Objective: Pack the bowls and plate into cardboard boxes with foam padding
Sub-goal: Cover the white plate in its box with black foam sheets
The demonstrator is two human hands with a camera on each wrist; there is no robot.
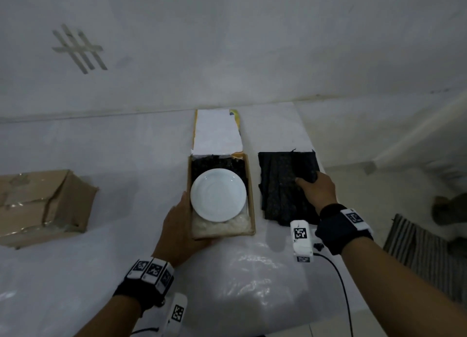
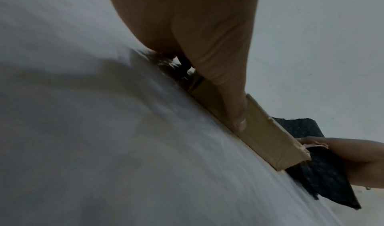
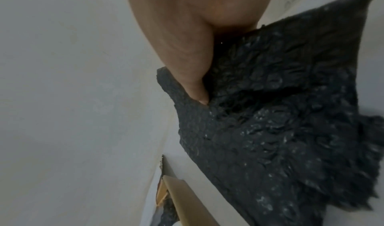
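The right hand (image 1: 317, 190) has its fingers curled into a bunch of the loose dark foam sheet (image 1: 285, 187), thumb and fingertips pinching a gathered fold near its far right part, as the right wrist view shows; the sheet otherwise lies flat on the tabletop (image 1: 126, 159) just right of the open box, so this looks like the start of lifting it over as a top layer. The left hand (image 1: 180, 231) lies along the near left wall of the small cardboard box (image 1: 250, 197), fingers straight and pressed against the cardboard, the thumb not clearly seen; it probably braces the box so it will not slide while the other hand works. Inside, the white plate (image 1: 218, 195) rests face up on dark foam lining at the far end and pale padding (image 1: 222, 226) at the near end, cushioned below but still uncovered. The box's lid flap (image 1: 217, 132) lies open toward the wall. Well apart on the left sits a larger cardboard box (image 1: 43, 205), flaps closed. No bowls are in view.
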